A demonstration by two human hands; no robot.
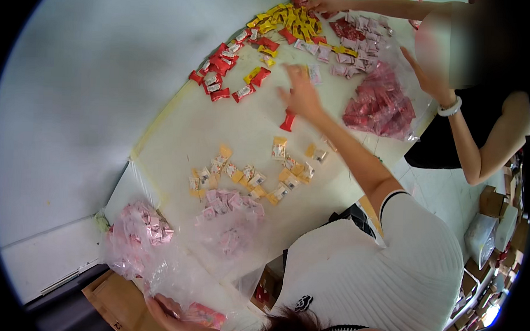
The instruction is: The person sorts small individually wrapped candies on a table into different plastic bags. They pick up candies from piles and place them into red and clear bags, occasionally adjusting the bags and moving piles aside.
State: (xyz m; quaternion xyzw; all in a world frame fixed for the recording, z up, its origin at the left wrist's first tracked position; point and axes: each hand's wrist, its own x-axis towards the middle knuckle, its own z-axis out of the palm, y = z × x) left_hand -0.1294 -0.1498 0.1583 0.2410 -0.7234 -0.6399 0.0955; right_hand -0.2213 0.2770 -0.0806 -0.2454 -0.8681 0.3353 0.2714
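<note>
My right hand (301, 93) is stretched over the table, blurred, with its fingers apart; a red-wrapped candy (287, 120) lies beside its wrist. At the lower left, my left hand (166, 310) grips the gathered film of a clear plastic bag (158, 271) beside pink foil-wrapped sweets (157, 229); part of the grip is hidden. Between the hands lie cream-and-orange packets (249, 176) and a clear bag of pale pink packets (232, 214). Red-and-white candies (222, 63), yellow packets (296, 22) and pale pink packets (367, 44) are spread along the far part.
Another person's hand (325, 3) reaches in at the top among the candies; their other hand (434, 84) is by a bag of dark pink packets (381, 101). A pink package (203, 315) lies near my left hand. Cardboard (124, 303) and several boxes (491, 202) stand beyond the table.
</note>
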